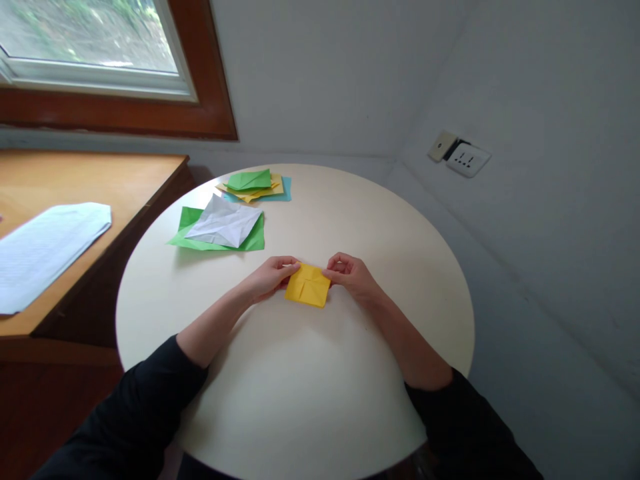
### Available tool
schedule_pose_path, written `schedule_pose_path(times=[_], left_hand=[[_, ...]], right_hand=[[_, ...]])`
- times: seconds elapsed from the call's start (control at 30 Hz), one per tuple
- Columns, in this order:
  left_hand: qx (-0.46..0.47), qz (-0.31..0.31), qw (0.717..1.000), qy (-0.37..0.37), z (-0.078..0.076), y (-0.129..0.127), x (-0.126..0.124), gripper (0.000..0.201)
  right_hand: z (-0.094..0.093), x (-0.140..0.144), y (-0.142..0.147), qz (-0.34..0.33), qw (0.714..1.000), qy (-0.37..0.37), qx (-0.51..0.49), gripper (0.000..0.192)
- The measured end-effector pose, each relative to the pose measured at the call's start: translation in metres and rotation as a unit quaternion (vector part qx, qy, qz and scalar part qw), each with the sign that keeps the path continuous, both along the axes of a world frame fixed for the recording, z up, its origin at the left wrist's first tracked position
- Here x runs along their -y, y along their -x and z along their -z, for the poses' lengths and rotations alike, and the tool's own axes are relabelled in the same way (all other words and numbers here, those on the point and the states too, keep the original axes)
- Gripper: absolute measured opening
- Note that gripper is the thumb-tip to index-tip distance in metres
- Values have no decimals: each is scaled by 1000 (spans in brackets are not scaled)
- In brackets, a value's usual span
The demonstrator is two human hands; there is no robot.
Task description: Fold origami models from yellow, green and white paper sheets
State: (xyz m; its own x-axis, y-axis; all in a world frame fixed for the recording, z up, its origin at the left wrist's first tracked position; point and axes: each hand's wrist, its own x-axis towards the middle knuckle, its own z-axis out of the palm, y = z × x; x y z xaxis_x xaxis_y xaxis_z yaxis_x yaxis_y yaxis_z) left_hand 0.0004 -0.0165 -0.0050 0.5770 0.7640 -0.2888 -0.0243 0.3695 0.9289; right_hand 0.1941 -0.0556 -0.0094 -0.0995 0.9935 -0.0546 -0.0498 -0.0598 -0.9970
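A small folded square of yellow paper [308, 286] lies flat near the middle of the round cream table [300, 387]. My left hand [270, 275] pinches its upper left corner with the fingertips. My right hand [349, 273] pinches its upper right corner, fingers curled. Crease lines cross the yellow square. Both forearms rest on the table, with black sleeves pushed up.
A white creased sheet [225, 222] lies on a green sheet [253, 240] at the back left of the table. Behind them sits a stack of green, yellow and teal papers [256, 185]. A wooden desk [90, 180] with a white paper [45, 247] stands left. Wall sockets [467, 159] are at right.
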Motion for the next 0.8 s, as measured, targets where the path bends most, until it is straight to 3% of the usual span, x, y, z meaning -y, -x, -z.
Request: schedule_pose_path(times=[0.3, 0.47, 0.7, 0.8], left_hand=[[-12, -8, 1000, -23, 1, 0, 0, 40], [-7, 39, 999, -22, 3, 2, -1, 34], [-50, 102, 993, -44, 1, 2, 2, 35], [-60, 87, 993, -51, 2, 0, 4, 32]], right_hand=[[6, -2, -1, 32, 999, -12, 17, 31], [9, -4, -3, 71, 996, -35, 31, 31], [10, -2, 3, 18, 997, -62, 43, 29], [13, -2, 5, 38, 991, -99, 87, 28]])
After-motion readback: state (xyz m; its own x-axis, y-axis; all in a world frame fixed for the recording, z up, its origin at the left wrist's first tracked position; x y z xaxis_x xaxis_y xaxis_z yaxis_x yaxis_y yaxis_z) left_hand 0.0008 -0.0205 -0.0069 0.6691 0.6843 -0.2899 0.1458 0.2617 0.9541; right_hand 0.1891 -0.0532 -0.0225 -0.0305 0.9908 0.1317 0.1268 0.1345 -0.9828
